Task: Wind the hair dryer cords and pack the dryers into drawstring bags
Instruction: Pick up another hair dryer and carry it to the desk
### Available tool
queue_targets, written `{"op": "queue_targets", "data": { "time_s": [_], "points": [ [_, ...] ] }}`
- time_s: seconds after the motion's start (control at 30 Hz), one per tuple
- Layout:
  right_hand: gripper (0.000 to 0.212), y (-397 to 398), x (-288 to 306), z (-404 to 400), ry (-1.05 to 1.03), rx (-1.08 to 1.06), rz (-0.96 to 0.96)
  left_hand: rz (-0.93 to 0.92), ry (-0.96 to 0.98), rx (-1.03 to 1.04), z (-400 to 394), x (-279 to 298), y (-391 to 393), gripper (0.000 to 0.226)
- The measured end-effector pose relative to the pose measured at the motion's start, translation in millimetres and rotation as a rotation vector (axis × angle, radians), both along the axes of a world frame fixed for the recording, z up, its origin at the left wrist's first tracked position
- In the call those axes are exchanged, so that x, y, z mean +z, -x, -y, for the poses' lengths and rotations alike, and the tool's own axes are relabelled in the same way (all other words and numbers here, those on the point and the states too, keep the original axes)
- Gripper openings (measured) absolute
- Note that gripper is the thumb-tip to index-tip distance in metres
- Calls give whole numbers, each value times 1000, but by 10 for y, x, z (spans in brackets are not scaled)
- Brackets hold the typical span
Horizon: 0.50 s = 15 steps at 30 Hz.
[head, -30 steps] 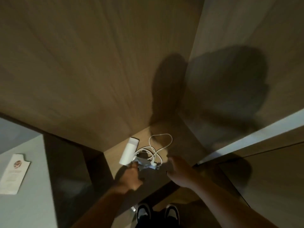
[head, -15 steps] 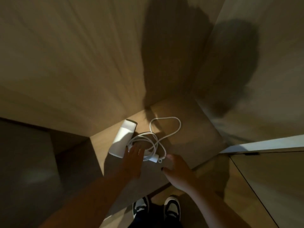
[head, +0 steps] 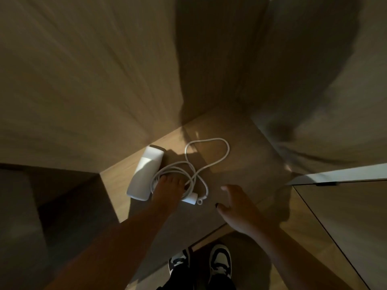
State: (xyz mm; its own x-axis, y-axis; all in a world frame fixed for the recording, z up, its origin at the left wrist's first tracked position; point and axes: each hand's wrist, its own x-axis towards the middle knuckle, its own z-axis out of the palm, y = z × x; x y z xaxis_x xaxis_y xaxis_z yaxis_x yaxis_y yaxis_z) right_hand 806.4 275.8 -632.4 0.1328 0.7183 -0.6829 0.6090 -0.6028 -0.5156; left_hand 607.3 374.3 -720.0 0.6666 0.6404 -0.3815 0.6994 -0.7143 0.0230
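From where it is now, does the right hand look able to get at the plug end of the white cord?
Probably yes. The right hand hovers open just right of the plug, with only bare wooden shelf between them. The left hand rests on the coiled cord beside the hair dryer, not over the plug.
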Motion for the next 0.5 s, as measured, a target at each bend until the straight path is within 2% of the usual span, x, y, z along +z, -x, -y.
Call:
{"op": "queue_targets", "data": {
  "time_s": [0.1, 0.2, 0.3, 0.37, 0.4, 0.5],
  "points": [
    [58, 67, 36, 7, -2, 30, -9, -1, 7, 17, -20, 15, -6, 58],
    [58, 93, 105, 5, 8, 62, -9, 72, -25, 49, -22, 139, -6, 56],
    [61, 82, 233, -21, 59, 114, 3, 110, 6, 191, -54, 314, 53, 59],
    [66, 53, 362, -52, 126, 176, 17, 107, 33, 256, -64, 442, 112, 48],
    [68, 40, 441, -71, 153, 206, 24, 148, 40, 290, -86, 509, 140, 41],
    [72, 9, 730, -154, 131, 238, 71, 371, 177, 593, -95, 993, 19, 31]
  ]
}}
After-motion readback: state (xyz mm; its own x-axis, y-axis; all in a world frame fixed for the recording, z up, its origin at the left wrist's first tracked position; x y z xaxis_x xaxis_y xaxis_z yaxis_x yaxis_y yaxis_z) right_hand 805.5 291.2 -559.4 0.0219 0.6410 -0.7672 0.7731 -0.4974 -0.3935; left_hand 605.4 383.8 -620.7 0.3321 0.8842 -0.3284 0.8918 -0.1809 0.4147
